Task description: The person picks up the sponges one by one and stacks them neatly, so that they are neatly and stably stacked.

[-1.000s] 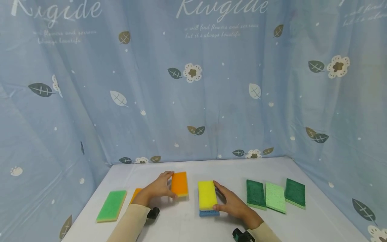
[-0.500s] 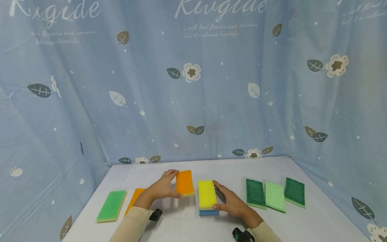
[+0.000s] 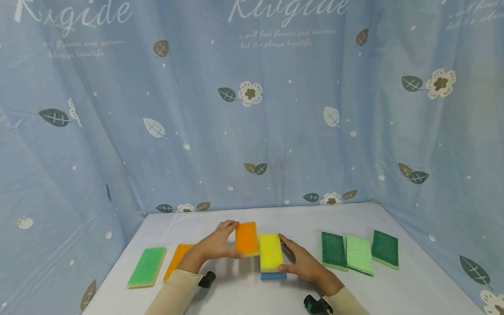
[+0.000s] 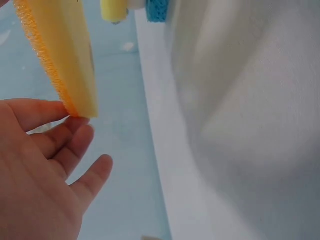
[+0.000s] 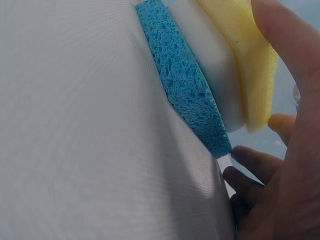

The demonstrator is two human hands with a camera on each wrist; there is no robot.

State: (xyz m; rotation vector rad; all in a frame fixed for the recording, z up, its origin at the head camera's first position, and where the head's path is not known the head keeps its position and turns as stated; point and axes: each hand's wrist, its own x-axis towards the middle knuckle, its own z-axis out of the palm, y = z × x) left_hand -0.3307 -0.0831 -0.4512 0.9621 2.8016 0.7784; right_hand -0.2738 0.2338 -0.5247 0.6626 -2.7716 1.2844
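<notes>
My left hand (image 3: 214,244) pinches an orange-faced sponge (image 3: 246,238) by its two ends, thumb at the near end and fingertips at the far one. A shadow falls on the cloth below this raised sponge, whose underside shows pale yellow in the left wrist view. Just to its right stands a stack: a blue sponge (image 5: 180,80) at the bottom, a white one (image 5: 210,60) in the middle, a yellow sponge (image 3: 271,253) on top. My right hand (image 3: 305,262) holds the stack from the right, thumb and forefinger at the yellow sponge's ends, other fingertips by the blue one.
Another orange sponge (image 3: 176,261) lies partly behind my left forearm, with a green sponge (image 3: 147,267) farther left. On the right lie two dark green sponges (image 3: 334,250) and a light green one (image 3: 359,254) between them. A blue patterned curtain (image 3: 252,131) encloses the white table (image 3: 240,297).
My left hand has carried the orange sponge rightward, close up to the stack, uncovering more of the other orange sponge. My right hand has stayed at the stack.
</notes>
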